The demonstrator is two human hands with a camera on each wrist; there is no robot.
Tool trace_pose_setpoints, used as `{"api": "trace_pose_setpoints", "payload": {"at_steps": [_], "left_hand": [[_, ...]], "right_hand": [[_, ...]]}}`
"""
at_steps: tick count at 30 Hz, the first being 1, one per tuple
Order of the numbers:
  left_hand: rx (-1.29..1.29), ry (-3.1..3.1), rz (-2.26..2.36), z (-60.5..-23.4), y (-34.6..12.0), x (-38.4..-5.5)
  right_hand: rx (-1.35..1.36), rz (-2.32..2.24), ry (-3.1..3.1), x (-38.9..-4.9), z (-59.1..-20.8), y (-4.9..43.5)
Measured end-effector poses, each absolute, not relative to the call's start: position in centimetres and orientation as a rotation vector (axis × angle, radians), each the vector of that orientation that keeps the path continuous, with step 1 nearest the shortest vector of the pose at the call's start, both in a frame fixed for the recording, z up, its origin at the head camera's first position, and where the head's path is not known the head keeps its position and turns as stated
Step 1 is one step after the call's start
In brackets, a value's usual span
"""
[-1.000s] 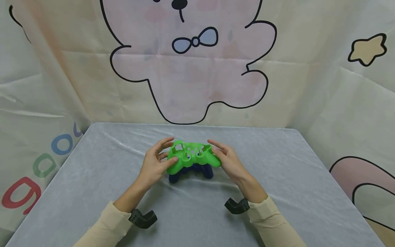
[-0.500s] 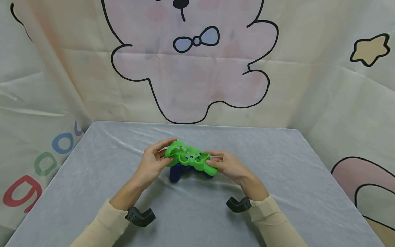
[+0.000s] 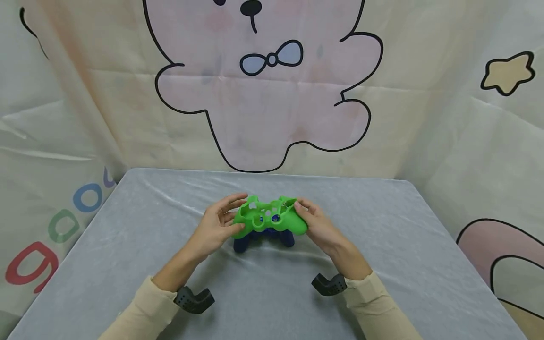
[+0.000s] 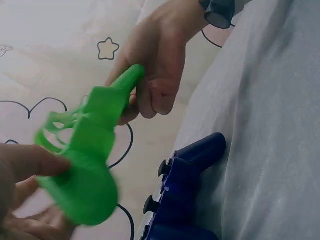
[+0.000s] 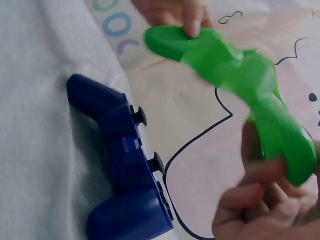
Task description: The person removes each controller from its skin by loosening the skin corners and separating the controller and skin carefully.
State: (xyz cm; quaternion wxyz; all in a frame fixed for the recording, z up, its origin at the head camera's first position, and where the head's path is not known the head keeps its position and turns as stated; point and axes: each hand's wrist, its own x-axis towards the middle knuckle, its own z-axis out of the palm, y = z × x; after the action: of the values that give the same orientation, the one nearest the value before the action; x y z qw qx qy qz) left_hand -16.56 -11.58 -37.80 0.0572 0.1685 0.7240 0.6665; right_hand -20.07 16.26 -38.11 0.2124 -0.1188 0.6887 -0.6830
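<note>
A bright green game controller cover (image 3: 272,216), thin and flexible with holes through it, is held up between both hands. The left hand (image 3: 218,222) pinches its left grip, thumb (image 4: 37,161) on the front. At the other end the right hand (image 3: 320,226) holds the right grip between thumb and fingers. Below the cover a dark blue game controller (image 5: 132,175) lies on the table, its black thumbsticks pointing up; the wrist views show a gap between the two. In the head view the cover hides the controller's upper part.
A grey cloth (image 3: 263,293) covers the table. Behind it hangs a cream curtain (image 3: 408,118) with a cartoon animal, and side curtains flank the table. Each wrist bears a black camera mount, the left one (image 3: 194,300) and the right one (image 3: 328,284), close above the cloth.
The green cover twisted and its right end dipped half a second ago; now that end is raised again and the cover is more level. The blue controller has stayed in place.
</note>
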Motion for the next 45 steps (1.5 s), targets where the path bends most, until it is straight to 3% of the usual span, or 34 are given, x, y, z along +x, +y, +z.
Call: {"api": "trace_pose_setpoints", "payload": {"at_steps": [6, 19, 34, 45], "left_hand": [[0.403, 2.019, 1.9, -38.1, -12.2, -16.8], [0.311, 2.083, 1.968, -37.8, -12.0, -17.2], [0.1, 2.023, 2.022, -38.3, -12.3, -17.4], [0.236, 2.263, 1.862, -37.8, -11.7, -17.8]], "right_hand": [[-0.227, -1.991, 1.934, -20.3, -38.2, 16.5], [-0.29, -2.033, 1.936, -20.3, -37.4, 16.1], [-0.638, -1.56, 2.052, -20.8, -39.5, 16.9], [-0.554, -1.805, 2.134, -21.2, -38.3, 17.6]]}}
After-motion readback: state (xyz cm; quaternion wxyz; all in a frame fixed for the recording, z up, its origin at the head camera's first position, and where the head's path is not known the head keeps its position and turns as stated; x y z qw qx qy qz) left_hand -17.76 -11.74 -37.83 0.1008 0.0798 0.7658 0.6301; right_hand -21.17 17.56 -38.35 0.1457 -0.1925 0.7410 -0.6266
